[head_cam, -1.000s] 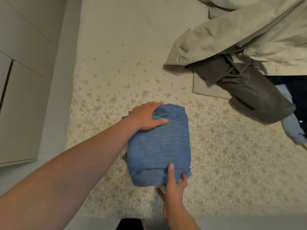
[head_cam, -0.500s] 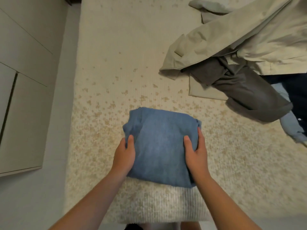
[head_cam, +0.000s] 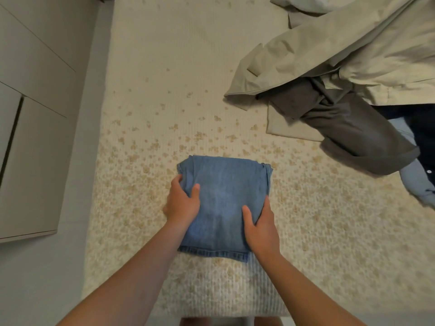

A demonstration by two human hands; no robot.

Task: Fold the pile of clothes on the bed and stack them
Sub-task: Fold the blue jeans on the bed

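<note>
— Jeans (head_cam: 224,203): folded into a blue square, flat on the bed (head_cam: 164,78), close to its near edge.
— Left hand (head_cam: 182,205)?
— On the left side of the jeans; thumb (head_cam: 195,189) over the top layer, other fingers wrapped round the side fold. Gripping the denim.
— Right hand (head_cam: 261,228)?
— At the right edge of the jeans, nearer the hem; thumb on top, fingers curled down along the side. Holding that edge too.
— Rest of the clothes?
— Heaped beyond the jeans and to their right, well apart: beige coat (head_cam: 341,60) on top, grey trousers (head_cam: 348,128) sticking out from under it, pale blue shirt (head_cam: 416,182) beside them.
— Left of the jeans?
— Off the bed, grey cabinet (head_cam: 30,137).
</note>
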